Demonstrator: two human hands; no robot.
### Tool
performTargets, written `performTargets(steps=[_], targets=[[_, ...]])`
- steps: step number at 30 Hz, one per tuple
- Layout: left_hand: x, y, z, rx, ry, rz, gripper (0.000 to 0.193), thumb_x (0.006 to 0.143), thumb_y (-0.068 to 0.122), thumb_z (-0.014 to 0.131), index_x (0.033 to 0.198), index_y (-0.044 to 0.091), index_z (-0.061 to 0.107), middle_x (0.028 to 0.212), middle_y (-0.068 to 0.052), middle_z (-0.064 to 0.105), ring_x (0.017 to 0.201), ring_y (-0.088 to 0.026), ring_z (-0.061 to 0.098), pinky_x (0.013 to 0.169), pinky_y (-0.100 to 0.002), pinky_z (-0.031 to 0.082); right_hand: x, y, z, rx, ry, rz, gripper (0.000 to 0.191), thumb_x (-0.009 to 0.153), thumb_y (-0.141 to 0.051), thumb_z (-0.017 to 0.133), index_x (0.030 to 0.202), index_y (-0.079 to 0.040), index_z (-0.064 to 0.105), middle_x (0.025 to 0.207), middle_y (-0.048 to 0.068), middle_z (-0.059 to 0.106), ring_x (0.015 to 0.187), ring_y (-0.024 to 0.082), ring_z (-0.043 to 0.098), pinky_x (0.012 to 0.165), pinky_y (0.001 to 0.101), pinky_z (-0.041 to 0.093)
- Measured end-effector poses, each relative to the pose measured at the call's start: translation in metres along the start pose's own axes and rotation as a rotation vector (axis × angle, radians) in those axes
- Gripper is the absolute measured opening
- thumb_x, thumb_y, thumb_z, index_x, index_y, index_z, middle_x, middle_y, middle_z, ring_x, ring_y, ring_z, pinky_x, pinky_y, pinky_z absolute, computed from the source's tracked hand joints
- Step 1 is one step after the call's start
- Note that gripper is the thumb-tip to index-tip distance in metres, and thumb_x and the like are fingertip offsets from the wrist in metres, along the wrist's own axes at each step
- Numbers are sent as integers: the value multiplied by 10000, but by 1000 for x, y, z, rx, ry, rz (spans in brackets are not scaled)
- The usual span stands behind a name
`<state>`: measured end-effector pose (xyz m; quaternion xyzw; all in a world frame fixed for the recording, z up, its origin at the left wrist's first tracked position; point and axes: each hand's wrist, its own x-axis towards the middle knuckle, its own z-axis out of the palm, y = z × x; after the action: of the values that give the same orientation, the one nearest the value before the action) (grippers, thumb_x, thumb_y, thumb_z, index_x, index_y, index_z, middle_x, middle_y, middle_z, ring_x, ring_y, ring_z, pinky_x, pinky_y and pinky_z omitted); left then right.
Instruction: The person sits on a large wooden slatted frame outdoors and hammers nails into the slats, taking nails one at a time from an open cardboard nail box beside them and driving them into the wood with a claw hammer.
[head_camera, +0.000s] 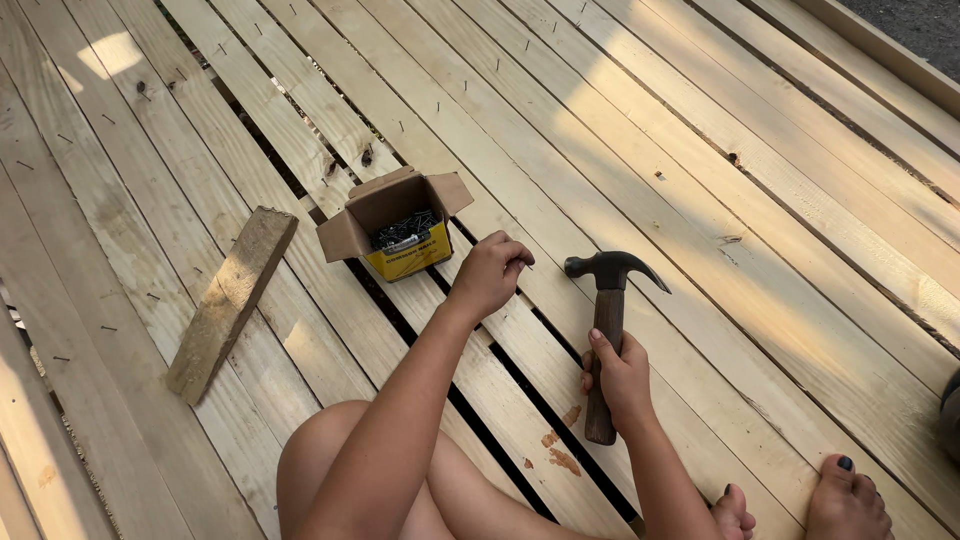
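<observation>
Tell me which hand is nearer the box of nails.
Left. The left hand is just right of the box of nails, pinching what looks like a nail. The right hand grips the hammer farther right and nearer the person.

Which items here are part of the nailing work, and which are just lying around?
In use:
- hammer, gripped by the right hand
- nail pinched in the left hand fingers; too small to see clearly
- open box of nails
- planks

Lying about:
- weathered board, left of the box, untouched
</observation>
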<state>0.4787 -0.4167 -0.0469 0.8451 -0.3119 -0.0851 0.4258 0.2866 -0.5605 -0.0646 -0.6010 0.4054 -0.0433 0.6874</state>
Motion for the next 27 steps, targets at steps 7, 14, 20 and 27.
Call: performTargets(steps=[7, 14, 20, 27], targets=[[7, -28, 43, 119, 97, 293, 32, 944, 117, 643, 942, 87, 656, 942, -69, 718, 955, -302, 671, 835, -415, 559, 11, 4, -15, 49, 30, 36, 296, 951, -273, 672, 902, -39, 498, 681, 91, 592, 477, 161, 534, 436, 358, 475], [-12, -31, 59, 181, -185, 111, 109, 1048, 173, 508, 1131, 110, 541, 939, -133, 736, 900, -386, 687, 787, -498, 555, 15, -4, -23, 60, 12, 132, 295, 940, -294, 668, 897, -50, 507, 669, 87, 595, 476, 154, 546, 452, 343, 494], [-9, -33, 52, 212, -214, 83, 136, 1034, 157, 512, 1159, 119, 551, 910, -168, 722, 878, -395, 688, 770, -506, 548, 4, -11, -15, -13, 22, 50, 290, 919, -259, 700, 891, -22, 535, 644, 92, 584, 433, 169, 531, 417, 355, 456], [1, -34, 32, 12, -142, 60, 96, 937, 129, 655, 1008, 113, 718, 932, -78, 751, 871, -294, 736, 775, -408, 581, 18, -11, -14, -94, -55, -29, 274, 916, -239, 700, 890, -12, 548, 622, 93, 579, 424, 179, 553, 408, 353, 452]])
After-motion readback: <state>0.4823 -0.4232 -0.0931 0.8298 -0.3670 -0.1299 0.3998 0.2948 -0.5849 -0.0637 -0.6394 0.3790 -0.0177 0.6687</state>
